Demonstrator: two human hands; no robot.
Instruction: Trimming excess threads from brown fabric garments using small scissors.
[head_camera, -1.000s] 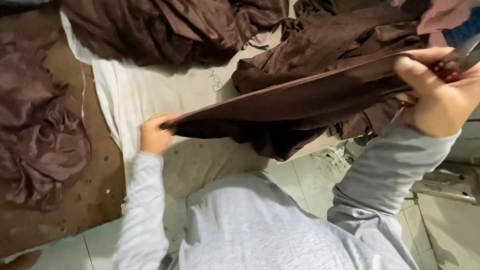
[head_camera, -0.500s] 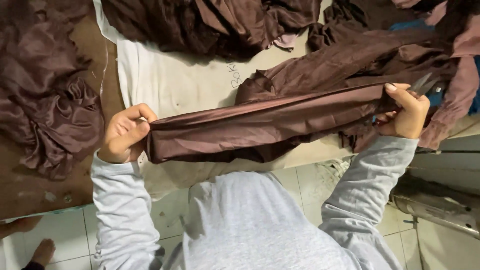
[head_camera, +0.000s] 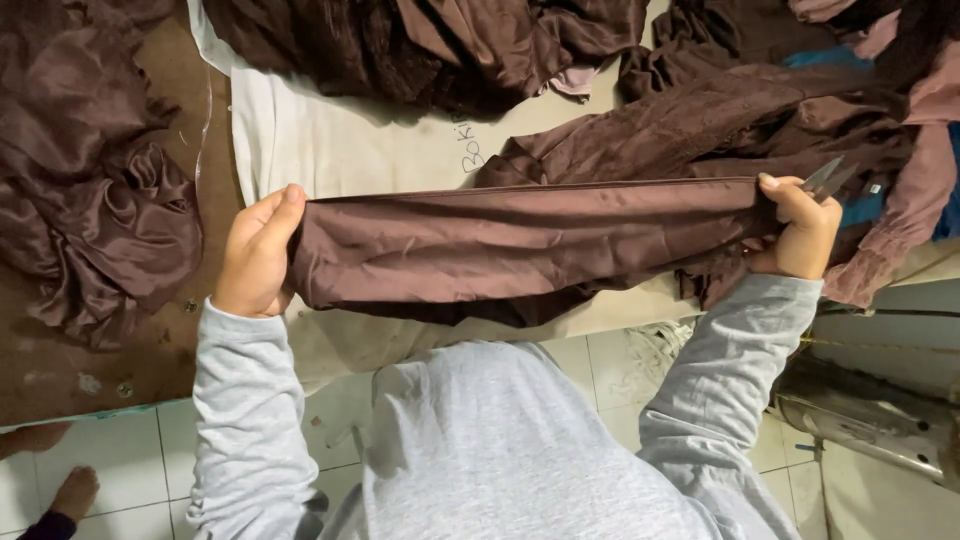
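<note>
1. The left hand (head_camera: 255, 255) is held out over the near edge of the table, its grey-sleeved forearm rising from the near side; its fingers are curled shut around the left end of a long folded piece of glossy dark-brown satin fabric (head_camera: 520, 240), with the thumb laid along the top fold.
2. The right hand (head_camera: 800, 232) is raised at the right, its wrist bent inward; its fingers are closed on the right end of the same fabric, and a pair of small metal snips (head_camera: 828, 178) is gripped in the same fist, the pointed blades projecting up and to the right.
3. The fabric is stretched taut and roughly level between the two hands, just above the table's near edge, with its lower layers hanging slack beneath the top fold.
4. A white paper sheet (head_camera: 330, 150) is spread over the middle of the brown work table (head_camera: 60, 370); it bears some handwriting.
5. A crumpled heap of brown satin (head_camera: 90, 190) is seen at the left, another pile of the same cloth (head_camera: 430, 45) at the far side, and a third heap, mixed with pink pieces (head_camera: 700, 120), at the far right.
6. The floor of pale square tiles (head_camera: 130, 470) is visible at the near side, where a bare foot (head_camera: 75, 492) of another person is seen at the near left.
7. A metal frame part (head_camera: 870, 415) is seen at the near right.
</note>
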